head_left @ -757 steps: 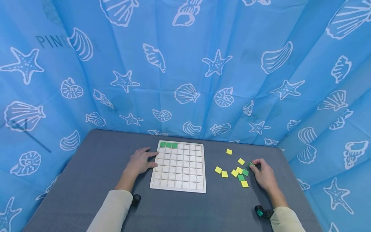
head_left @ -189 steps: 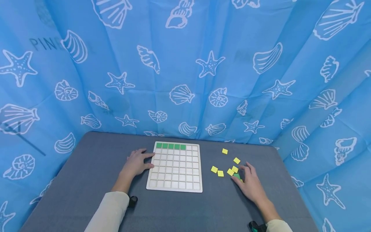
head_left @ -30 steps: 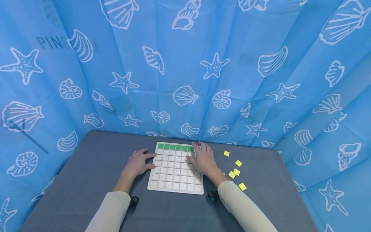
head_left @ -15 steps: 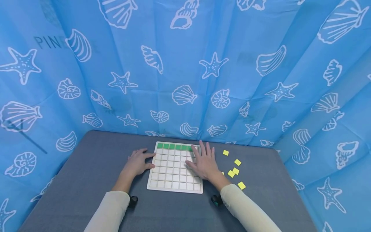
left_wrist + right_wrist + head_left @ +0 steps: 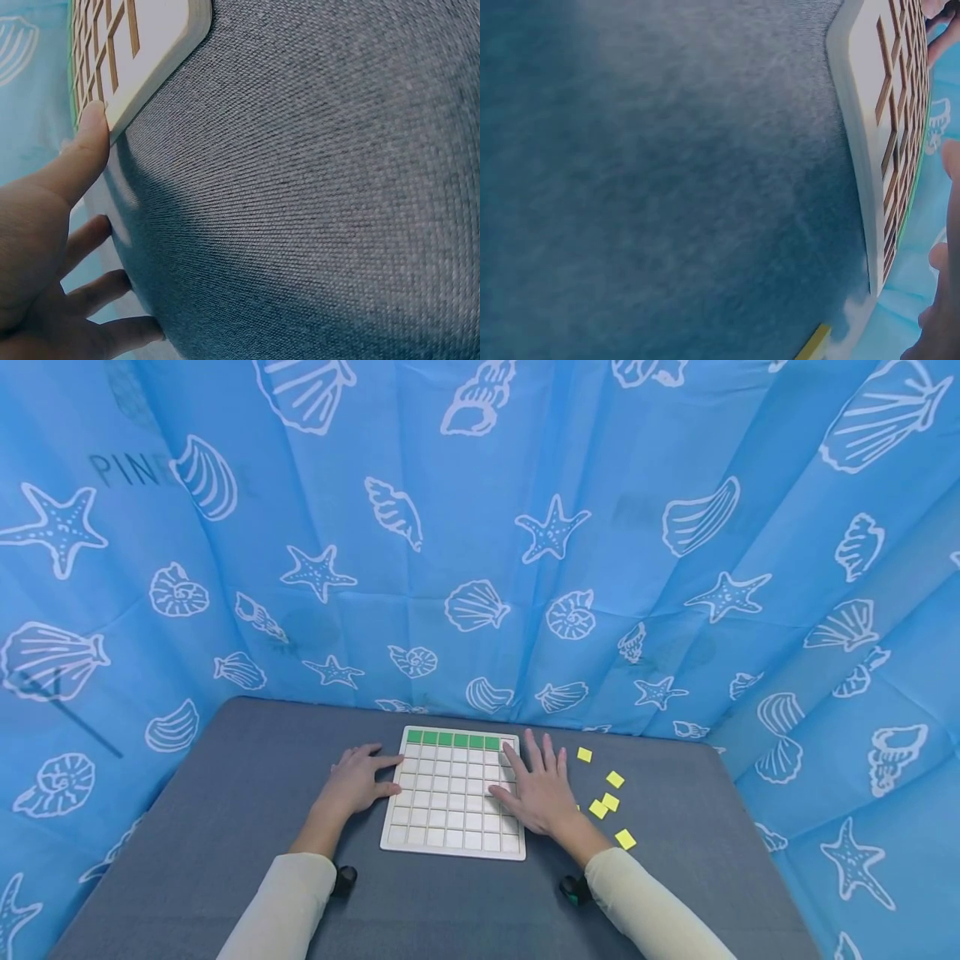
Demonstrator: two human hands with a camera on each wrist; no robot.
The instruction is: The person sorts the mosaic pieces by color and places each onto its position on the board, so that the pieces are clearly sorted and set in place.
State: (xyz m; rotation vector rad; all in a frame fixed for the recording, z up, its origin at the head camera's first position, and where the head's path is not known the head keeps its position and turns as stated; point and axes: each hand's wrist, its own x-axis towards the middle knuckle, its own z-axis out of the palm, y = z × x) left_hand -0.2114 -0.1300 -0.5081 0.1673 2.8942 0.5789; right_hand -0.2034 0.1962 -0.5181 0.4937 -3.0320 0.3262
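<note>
On the grey table lies a white gridded board [image 5: 452, 798] with thin wooden dividers. Several green square tiles [image 5: 446, 739] fill its far row from the left; the cell in the far right corner shows white beside a right fingertip. My left hand [image 5: 354, 782] rests at the board's left edge, its index finger and thumb touching the rim. In the left wrist view the thumb [image 5: 88, 150] lies against that rim, the other fingers extended below. My right hand [image 5: 543, 792] is spread over the board's right edge, holding nothing.
Several loose yellow square tiles [image 5: 615, 779] lie right of the right hand, one partly hidden by the wrist. A blue curtain [image 5: 480, 527] with white shells and starfish hangs behind the table's far edge. Black wrist bands [image 5: 574, 890] sit on both arms.
Over the last second my right hand has drawn right, off the last green tile. Since the older frames, more green tiles fill the far row and none lie loose. The left hand stays put.
</note>
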